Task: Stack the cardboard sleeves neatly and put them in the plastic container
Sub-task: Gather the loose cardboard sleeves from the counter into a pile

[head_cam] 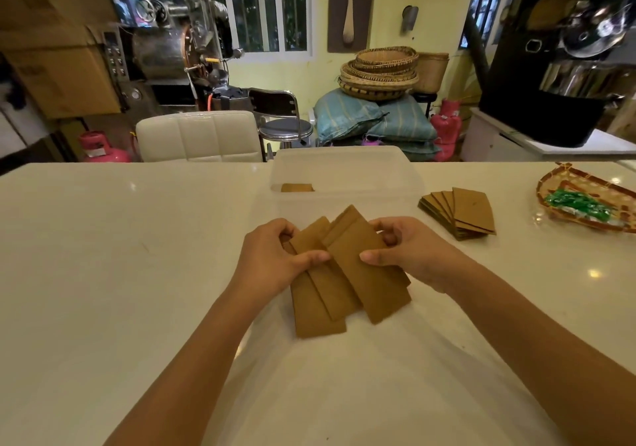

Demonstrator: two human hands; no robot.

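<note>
Several flat brown cardboard sleeves (347, 283) fan out unevenly between both hands above the white table. My left hand (272, 256) pinches their left side with thumb on top. On their right side my right hand (409, 252) grips them the same way. Just beyond stands a translucent plastic container (347, 173), with the top edge of a brown sleeve (296, 187) showing inside at its left. A second fanned pile of sleeves (461, 213) lies on the table to the right of the container.
A woven tray (585, 201) holding green wrapped packets sits at the table's right edge. A white padded chair (199, 135) and a metal stool (284, 125) stand behind the far table edge. Roasting machines, baskets and sacks fill the background.
</note>
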